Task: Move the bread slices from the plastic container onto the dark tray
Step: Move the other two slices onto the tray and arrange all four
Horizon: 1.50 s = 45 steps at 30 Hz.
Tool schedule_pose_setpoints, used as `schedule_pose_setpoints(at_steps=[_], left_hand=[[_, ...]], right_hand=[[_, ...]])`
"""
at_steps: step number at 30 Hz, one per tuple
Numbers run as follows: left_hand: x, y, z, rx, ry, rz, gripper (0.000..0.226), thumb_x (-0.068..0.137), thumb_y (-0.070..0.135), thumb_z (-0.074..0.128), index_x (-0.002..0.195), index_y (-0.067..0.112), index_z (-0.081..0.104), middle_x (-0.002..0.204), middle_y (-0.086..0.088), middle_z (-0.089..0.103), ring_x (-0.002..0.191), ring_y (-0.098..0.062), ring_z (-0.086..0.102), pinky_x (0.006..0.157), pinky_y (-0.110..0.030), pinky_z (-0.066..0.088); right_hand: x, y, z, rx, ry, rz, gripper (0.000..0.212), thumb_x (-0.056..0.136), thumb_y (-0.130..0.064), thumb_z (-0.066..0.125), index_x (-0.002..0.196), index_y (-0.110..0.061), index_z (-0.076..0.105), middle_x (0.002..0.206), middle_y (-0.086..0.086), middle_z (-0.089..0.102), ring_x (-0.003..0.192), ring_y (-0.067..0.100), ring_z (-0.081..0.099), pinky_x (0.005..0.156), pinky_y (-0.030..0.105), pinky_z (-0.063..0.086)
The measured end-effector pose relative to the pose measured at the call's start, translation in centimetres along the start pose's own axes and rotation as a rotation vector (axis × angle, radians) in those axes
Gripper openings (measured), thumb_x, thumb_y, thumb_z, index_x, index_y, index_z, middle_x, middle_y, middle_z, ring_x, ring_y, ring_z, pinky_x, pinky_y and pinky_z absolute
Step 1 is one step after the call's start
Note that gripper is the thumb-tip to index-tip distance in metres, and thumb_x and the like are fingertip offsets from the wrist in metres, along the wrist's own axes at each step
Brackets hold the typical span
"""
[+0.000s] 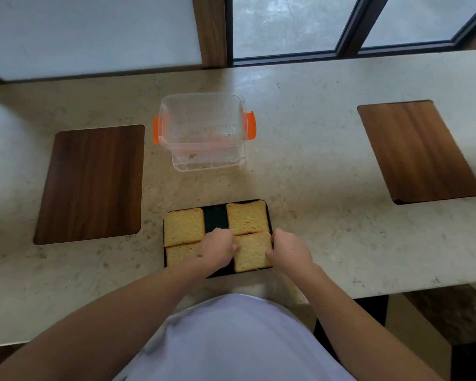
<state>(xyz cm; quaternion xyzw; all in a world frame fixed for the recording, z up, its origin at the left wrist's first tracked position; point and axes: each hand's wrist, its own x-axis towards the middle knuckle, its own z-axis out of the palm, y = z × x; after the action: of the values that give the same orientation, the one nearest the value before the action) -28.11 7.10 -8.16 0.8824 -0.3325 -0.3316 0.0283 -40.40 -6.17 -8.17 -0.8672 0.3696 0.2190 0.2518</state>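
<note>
Item: near-right bread slice (252, 251), fourth on dark tray (215, 215). We pinch it, left hand (217, 247) at one edge, right hand (287, 250) at other, fingers curled. We judge: seat flat, square to neighbours, release lightly. Crumb soft, porous, golden; clear plastic container (204, 133) empty, orange clips.

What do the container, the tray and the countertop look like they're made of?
Container: clear, glossy plastic with orange clips; the counter shows through its walls. Tray: dark and matte; material unclear, little shows between the bread slices. Countertop: speckled beige with a soft sheen, probably polished stone or an imitation.
</note>
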Motion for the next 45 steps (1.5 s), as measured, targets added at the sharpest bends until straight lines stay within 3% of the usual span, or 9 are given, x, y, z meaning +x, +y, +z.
schedule_pose_setpoints(at_steps=[5, 9, 12, 26, 29, 33, 36, 41, 45], left_hand=[[-0.3, 0.1, -0.2, -0.072, 0.153, 0.006, 0.018, 0.090, 0.028, 0.066, 0.090, 0.013, 0.056, 0.080, -0.006, 0.066, 0.068, -0.020, 0.062, 0.060, -0.037, 0.055], [-1.1, 0.1, 0.7, -0.113, 0.287, 0.110, 0.018, 0.091, 0.022, 0.065, 0.107, 0.016, 0.060, 0.091, -0.002, 0.068, 0.078, -0.020, 0.065, 0.066, -0.038, 0.057], [-1.5, -0.1, 1.1, -0.099, 0.315, 0.159, 0.011, 0.094, 0.027, 0.060, 0.101, 0.020, 0.062, 0.089, 0.001, 0.060, 0.074, -0.016, 0.059, 0.064, -0.033, 0.053], [-0.7, 0.0, 0.8, -0.070, 0.285, 0.211, 0.016, 0.095, 0.011, 0.051, 0.093, 0.011, 0.067, 0.089, -0.006, 0.062, 0.080, -0.021, 0.058, 0.070, -0.039, 0.052], [-0.5, 0.0, 0.6, -0.084, 0.281, 0.207, 0.015, 0.095, 0.011, 0.052, 0.091, 0.013, 0.067, 0.089, -0.005, 0.063, 0.080, -0.020, 0.059, 0.070, -0.037, 0.053], [-0.2, -0.2, 0.5, -0.106, 0.248, 0.199, 0.016, 0.094, 0.011, 0.055, 0.093, 0.012, 0.070, 0.092, -0.005, 0.065, 0.084, -0.021, 0.061, 0.075, -0.037, 0.054], [-0.2, -0.2, 0.2, -0.175, 0.225, 0.183, 0.014, 0.094, 0.016, 0.057, 0.094, 0.015, 0.071, 0.092, -0.001, 0.063, 0.085, -0.017, 0.060, 0.071, -0.031, 0.050], [-1.6, -3.8, -1.8, -0.564, 0.329, 0.017, 0.012, 0.095, 0.019, 0.058, 0.101, 0.025, 0.067, 0.089, 0.013, 0.063, 0.081, 0.000, 0.060, 0.066, -0.014, 0.044], [-3.2, -9.3, -2.4, -0.854, 0.352, -0.330, 0.017, 0.095, 0.015, 0.055, 0.098, 0.027, 0.066, 0.092, 0.007, 0.065, 0.081, -0.006, 0.062, 0.064, -0.019, 0.046]], right_hand=[[0.4, 0.0, -0.3, 0.003, 0.153, -0.146, 0.024, 0.091, -0.020, 0.054, 0.115, -0.017, 0.055, 0.107, 0.004, 0.057, 0.086, 0.024, 0.058, 0.064, 0.034, 0.043], [1.2, -0.3, -0.4, -0.042, 0.106, -0.241, 0.026, 0.094, -0.019, 0.055, 0.120, -0.019, 0.058, 0.111, 0.006, 0.054, 0.087, 0.027, 0.061, 0.070, 0.039, 0.054], [1.7, -0.1, -0.5, -0.070, 0.089, -0.257, 0.023, 0.095, -0.020, 0.056, 0.117, -0.020, 0.059, 0.109, 0.006, 0.054, 0.087, 0.028, 0.060, 0.068, 0.037, 0.052], [2.9, -0.3, -0.4, -0.159, 0.047, -0.230, 0.021, 0.090, -0.009, 0.050, 0.097, -0.017, 0.069, 0.096, 0.007, 0.062, 0.091, 0.031, 0.062, 0.073, 0.040, 0.054], [3.6, -0.1, -0.8, -0.096, 0.047, -0.199, 0.005, 0.086, -0.015, 0.062, 0.090, -0.017, 0.063, 0.095, 0.006, 0.061, 0.087, 0.027, 0.061, 0.072, 0.040, 0.053], [4.9, 0.3, -2.1, 0.005, -0.030, -0.084, 0.034, 0.071, -0.035, 0.085, 0.082, -0.023, 0.055, 0.091, -0.001, 0.057, 0.081, 0.019, 0.056, 0.064, 0.034, 0.046], [5.2, 0.4, -2.4, 0.084, -0.057, -0.029, 0.039, 0.069, -0.040, 0.087, 0.081, -0.023, 0.054, 0.085, -0.004, 0.060, 0.074, 0.013, 0.055, 0.056, 0.030, 0.041], [4.0, -2.4, -1.0, 0.300, 0.075, -0.107, 0.020, 0.089, -0.039, 0.072, 0.091, -0.024, 0.060, 0.086, -0.009, 0.061, 0.075, 0.003, 0.055, 0.057, 0.019, 0.041], [2.7, -6.6, 1.2, 0.435, -0.080, -0.144, 0.025, 0.094, -0.038, 0.064, 0.114, -0.023, 0.065, 0.099, -0.011, 0.063, 0.091, 0.008, 0.061, 0.063, 0.019, 0.044]])
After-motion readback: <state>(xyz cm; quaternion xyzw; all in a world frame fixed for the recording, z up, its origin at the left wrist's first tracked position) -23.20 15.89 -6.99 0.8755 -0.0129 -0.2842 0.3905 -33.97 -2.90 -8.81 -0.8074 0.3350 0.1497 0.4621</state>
